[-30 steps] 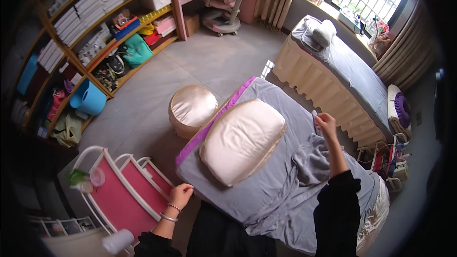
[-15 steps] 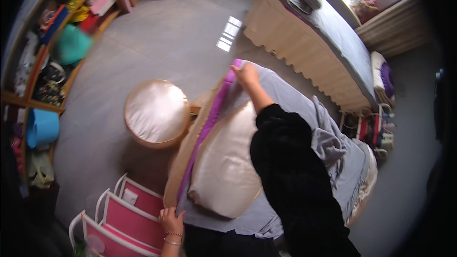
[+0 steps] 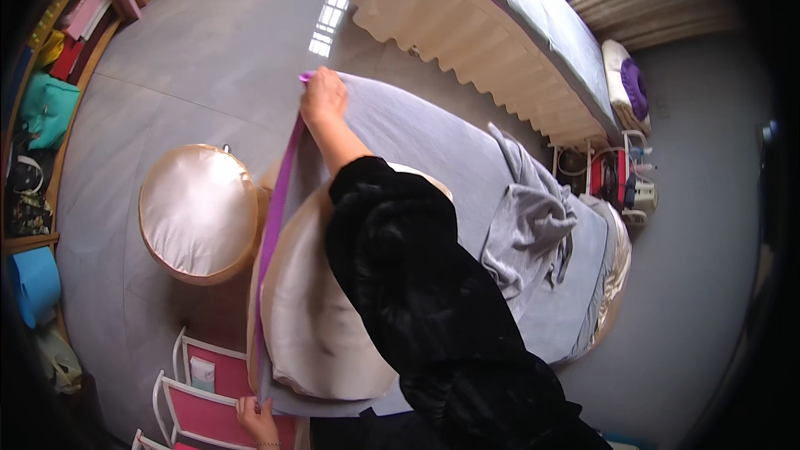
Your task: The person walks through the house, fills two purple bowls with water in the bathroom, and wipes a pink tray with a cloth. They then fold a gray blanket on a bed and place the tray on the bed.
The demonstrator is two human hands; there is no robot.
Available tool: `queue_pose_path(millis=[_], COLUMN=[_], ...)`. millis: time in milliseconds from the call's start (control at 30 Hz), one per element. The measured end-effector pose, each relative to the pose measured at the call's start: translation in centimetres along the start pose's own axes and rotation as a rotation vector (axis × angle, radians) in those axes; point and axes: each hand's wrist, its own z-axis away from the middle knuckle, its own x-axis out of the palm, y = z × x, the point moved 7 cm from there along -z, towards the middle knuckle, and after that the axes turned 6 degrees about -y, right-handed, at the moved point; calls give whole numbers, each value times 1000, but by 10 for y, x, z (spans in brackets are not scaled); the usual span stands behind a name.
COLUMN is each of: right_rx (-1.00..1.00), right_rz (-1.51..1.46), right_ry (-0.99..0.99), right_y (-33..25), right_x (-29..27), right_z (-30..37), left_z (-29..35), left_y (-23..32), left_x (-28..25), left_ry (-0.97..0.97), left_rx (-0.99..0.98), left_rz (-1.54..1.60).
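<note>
A grey bed sheet [image 3: 400, 112] with a purple border [image 3: 279, 208] lies over a narrow padded bed. My right hand [image 3: 323, 96] is closed around the sheet's far left corner, a bit of purple poking out past the fingers. At the near left corner, my left hand [image 3: 257, 418] has its fingers bent at the sheet's edge, with the thumb against the cloth. Between the two hands a cream satin cushion [image 3: 325, 342] rests on the sheet, partly covered by my black right sleeve. A crumpled grey cloth [image 3: 533, 225] lies towards the bed's right end.
A round cream stool [image 3: 198, 212] stands left of the bed. A pink trolley with white rails [image 3: 208, 408] is close to my left hand. Another skirted bed [image 3: 467, 42] stands beyond, with a second trolley [image 3: 604, 175] near its end. Shelves [image 3: 75, 83] line the left side.
My right hand has drawn the purple-edged corner leftward and outward, straightening the border. My left hand stays at the near corner. The whole view has shifted, with the stool and beds appearing further left.
</note>
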Motion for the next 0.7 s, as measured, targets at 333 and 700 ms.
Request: queue_pose_path(millis=[333,700], right_rx=[-16,527], right_rz=[-695,93], right_ry=[31,-81], right_y=[43,226], right_x=[-119,-260], right_z=[183,516], left_z=[30,65], left_y=[88,60], left_x=[0,43], left_ry=[114,162], left_rx=[216,64], left_rz=[-255,-439])
